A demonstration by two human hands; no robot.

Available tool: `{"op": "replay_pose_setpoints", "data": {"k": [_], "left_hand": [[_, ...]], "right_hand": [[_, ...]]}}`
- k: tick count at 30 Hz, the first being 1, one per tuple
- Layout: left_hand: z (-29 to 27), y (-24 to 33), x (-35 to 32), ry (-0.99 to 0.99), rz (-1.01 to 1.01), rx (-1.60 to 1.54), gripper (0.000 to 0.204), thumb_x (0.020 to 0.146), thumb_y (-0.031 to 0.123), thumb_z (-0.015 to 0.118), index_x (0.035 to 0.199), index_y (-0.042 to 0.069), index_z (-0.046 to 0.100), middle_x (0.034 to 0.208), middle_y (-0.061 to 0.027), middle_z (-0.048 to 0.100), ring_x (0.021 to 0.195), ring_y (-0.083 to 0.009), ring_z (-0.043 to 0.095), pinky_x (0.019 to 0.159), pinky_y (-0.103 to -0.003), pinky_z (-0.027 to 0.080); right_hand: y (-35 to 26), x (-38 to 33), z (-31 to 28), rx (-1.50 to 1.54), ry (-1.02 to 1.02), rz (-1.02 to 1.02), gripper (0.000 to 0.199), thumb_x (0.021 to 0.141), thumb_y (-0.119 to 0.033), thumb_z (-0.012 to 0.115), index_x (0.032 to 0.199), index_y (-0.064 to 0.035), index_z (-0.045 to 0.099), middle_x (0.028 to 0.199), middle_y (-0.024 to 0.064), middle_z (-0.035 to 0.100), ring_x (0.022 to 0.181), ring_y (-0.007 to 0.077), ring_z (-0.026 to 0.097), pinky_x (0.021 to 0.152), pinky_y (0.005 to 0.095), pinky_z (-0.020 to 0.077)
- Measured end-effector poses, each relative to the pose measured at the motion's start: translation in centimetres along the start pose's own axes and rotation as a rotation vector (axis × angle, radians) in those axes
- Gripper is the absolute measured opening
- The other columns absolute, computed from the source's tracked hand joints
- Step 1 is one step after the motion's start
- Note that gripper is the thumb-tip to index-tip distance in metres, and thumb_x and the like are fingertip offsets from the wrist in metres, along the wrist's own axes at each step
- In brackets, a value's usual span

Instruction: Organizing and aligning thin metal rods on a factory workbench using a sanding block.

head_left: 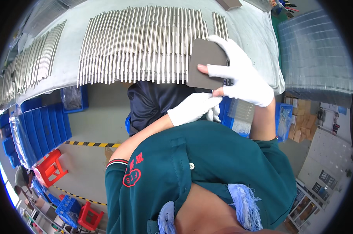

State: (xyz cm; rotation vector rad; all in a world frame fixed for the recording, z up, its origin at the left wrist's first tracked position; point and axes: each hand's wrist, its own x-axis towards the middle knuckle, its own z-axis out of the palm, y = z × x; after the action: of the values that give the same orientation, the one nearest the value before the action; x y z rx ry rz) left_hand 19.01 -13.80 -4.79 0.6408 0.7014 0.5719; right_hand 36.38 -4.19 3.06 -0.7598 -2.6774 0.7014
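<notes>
My right hand point(243, 72), in a white glove with bare fingertips, grips a flat grey-brown pad point(202, 52) at the table's front edge. The pad lies over the right part of the rods, hiding what is under it. Just below it, my gloved left hand point(194, 109) is closed, close to the right hand's lowest fingertip; whatever is in its fingers is hidden. A wide row of slim shiny metal rods point(145, 46) lies side by side to the left of the pad. Several more rods point(220, 25) stick out beyond the pad's far edge.
Another group of metal rods point(38, 58) lies at the table's left. A brown block point(228, 4) sits at the far edge. Stacked clear plastic trays point(317, 54) stand to the right. Blue bins point(47, 121) and a red stool point(51, 167) are on the floor at left.
</notes>
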Motion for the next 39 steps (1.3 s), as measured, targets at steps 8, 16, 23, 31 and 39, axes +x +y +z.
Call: {"op": "replay_pose_setpoints", "data": {"k": [8,16,23,31,39], "left_hand": [[-0.1,-0.2,0.2,-0.105,-0.030,-0.191,0.033,0.098,0.030,0.054,0.084,0.001,0.061,0.067,-0.0064,0.059,0.068,-0.0192,0.065,0.067,-0.031,0.052],[-0.6,0.3,0.2,-0.103,0.034,-0.060,0.041,0.101,0.036,0.047,0.091,-0.001,0.062,0.067,-0.0068,0.059,0.077,-0.0214,0.066,0.076,-0.034,0.051],[0.1,0.9,0.4,0.133,0.021,0.270,0.046,0.098,0.043,0.052,0.091,-0.001,0.062,0.075,-0.0093,0.065,0.074,-0.0182,0.066,0.078,-0.032,0.051],[-0.5,-0.8,1.0,-0.015,0.106,0.096,0.038,0.098,0.034,0.053,0.089,-0.003,0.062,0.072,-0.0099,0.064,0.074,-0.0193,0.066,0.075,-0.032,0.051],[-0.3,-0.7,1.1,-0.105,0.105,-0.124,0.039,0.100,0.032,0.048,0.086,-0.002,0.060,0.060,-0.0087,0.058,0.067,-0.0225,0.064,0.074,-0.037,0.053]], "right_hand": [[0.0,-1.0,-1.4,-0.100,-0.033,0.107,0.062,0.069,-0.055,0.072,0.124,-0.0264,0.066,0.146,0.0213,0.036,0.130,0.0395,0.038,0.109,0.0465,0.0298],[2.0,-5.1,-4.2,-0.033,0.013,0.173,0.066,0.066,-0.044,0.080,0.126,-0.0210,0.064,0.145,0.0236,0.036,0.130,0.0398,0.040,0.109,0.0437,0.0306],[1.8,-5.7,-4.6,0.049,0.158,0.407,0.075,0.061,-0.044,0.082,0.129,-0.0168,0.063,0.146,0.0231,0.035,0.133,0.0393,0.038,0.110,0.0426,0.0293],[0.5,-0.9,-0.8,-0.033,0.016,0.009,0.061,0.068,-0.043,0.078,0.125,-0.0246,0.065,0.143,0.0213,0.039,0.125,0.0387,0.043,0.107,0.0451,0.0329],[2.9,-3.9,-4.2,-0.066,0.031,0.150,0.066,0.068,-0.042,0.080,0.128,-0.0212,0.062,0.141,0.0188,0.042,0.126,0.0375,0.044,0.107,0.0441,0.0341]]}}
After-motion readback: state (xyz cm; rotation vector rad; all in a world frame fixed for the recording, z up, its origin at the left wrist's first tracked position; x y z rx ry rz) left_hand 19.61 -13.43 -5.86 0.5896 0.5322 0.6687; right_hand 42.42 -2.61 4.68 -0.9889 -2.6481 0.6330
